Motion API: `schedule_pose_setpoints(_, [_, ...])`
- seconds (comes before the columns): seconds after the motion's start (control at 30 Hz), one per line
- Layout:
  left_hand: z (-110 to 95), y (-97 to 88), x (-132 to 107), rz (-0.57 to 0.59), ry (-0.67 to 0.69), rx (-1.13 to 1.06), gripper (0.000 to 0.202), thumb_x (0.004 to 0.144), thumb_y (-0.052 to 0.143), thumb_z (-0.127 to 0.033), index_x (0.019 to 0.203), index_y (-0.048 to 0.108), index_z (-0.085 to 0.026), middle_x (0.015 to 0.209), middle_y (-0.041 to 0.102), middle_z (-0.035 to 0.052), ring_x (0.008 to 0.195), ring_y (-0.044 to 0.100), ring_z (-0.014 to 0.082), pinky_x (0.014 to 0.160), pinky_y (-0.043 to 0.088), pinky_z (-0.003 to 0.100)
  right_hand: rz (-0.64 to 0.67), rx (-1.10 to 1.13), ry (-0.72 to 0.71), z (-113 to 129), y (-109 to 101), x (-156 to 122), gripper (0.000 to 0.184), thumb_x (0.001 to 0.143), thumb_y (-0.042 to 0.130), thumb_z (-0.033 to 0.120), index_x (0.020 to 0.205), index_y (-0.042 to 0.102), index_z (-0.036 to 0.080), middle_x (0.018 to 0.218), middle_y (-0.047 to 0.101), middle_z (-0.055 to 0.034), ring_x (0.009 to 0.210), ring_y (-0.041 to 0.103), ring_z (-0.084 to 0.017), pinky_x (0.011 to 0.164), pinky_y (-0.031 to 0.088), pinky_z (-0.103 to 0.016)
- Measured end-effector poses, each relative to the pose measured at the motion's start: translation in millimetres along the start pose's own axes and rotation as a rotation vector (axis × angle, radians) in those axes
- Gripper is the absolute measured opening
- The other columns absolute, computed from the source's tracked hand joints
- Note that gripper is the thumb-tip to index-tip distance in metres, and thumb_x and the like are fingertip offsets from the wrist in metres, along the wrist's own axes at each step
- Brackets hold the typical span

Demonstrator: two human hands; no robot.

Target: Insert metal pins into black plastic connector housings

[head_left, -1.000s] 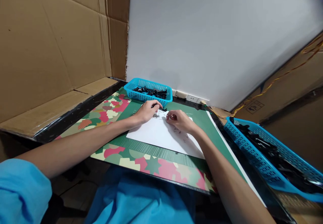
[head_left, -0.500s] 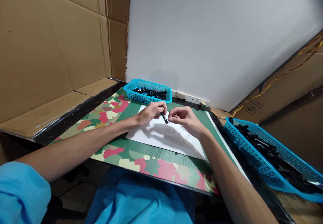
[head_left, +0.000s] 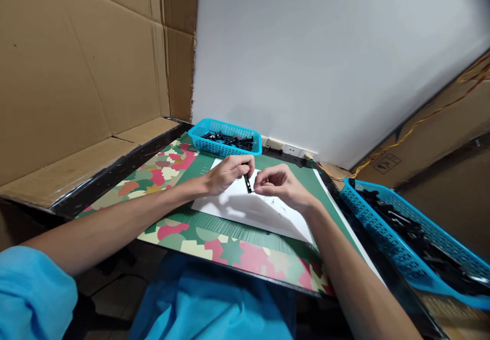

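Between the fingers of my left hand [head_left: 231, 172] is a narrow black plastic part [head_left: 248, 184], pointing down over a white sheet of paper [head_left: 218, 208]. My right hand [head_left: 277, 184] is pinched closed at the part's lower end, its fingertips right beside it. Whatever is in that pinch is too small to make out. Several tiny dark pieces [head_left: 273, 202] lie scattered on the paper below my right hand, which hides some of them.
A blue basket [head_left: 225, 149] of black parts stands at the back by the wall. Another blue basket [head_left: 406, 256], also holding black parts, is at the right. A power strip [head_left: 291, 150] runs along the wall. Cardboard [head_left: 84, 59] walls off the left side.
The black part in my left hand has swung to a steeper downward angle. My right hand has shifted slightly down, its fingertips still by the part's lower end.
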State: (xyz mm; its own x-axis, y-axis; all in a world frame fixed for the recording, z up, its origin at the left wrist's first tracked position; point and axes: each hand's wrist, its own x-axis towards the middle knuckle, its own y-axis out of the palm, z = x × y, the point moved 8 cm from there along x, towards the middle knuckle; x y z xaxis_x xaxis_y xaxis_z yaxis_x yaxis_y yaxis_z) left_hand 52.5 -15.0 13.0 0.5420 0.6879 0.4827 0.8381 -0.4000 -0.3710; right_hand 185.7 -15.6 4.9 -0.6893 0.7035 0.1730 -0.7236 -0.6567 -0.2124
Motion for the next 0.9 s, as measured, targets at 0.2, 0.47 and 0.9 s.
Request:
schedule_pose_setpoints(0.2, [-2.2,3.5,-0.2,0.022,0.025,0.003,0.021,0.096,0.047,-0.033,0.083,0.058,-0.019,0.079,0.058,0.0017,0.075,0.053,0.0177,0.073,0.041,0.033,0.012,-0.073,-0.020,3.2,1.7,0.2,0.020,0.081,0.091,0.034,0.084,0.082,0.015,0.073,0.068,-0.0044,0.066,0.051,-0.013,0.055,0.037,-0.027])
schedule_pose_setpoints(0.47, [2.3,7.1,-1.2,0.053,0.011,0.064,0.023,0.096,0.046,-0.034,0.084,0.059,-0.019,0.081,0.060,0.0027,0.077,0.053,0.0189,0.077,0.044,0.034,0.142,-0.158,0.038,-2.8,7.8,-1.6,0.020,0.084,0.087,0.034,0.088,0.082,0.015,0.082,0.070,-0.0055,0.066,0.049,-0.012,0.059,0.038,-0.029])
schedule_pose_setpoints(0.9, [4.2,8.8,-1.7,0.058,-0.028,0.023,0.023,0.094,0.046,-0.036,0.084,0.059,-0.020,0.082,0.061,0.0041,0.078,0.054,0.0200,0.077,0.046,0.035,0.148,-0.220,0.015,3.6,8.5,-3.0,0.021,0.087,0.084,0.037,0.089,0.081,0.016,0.086,0.070,-0.0059,0.071,0.053,-0.014,0.060,0.039,-0.028])
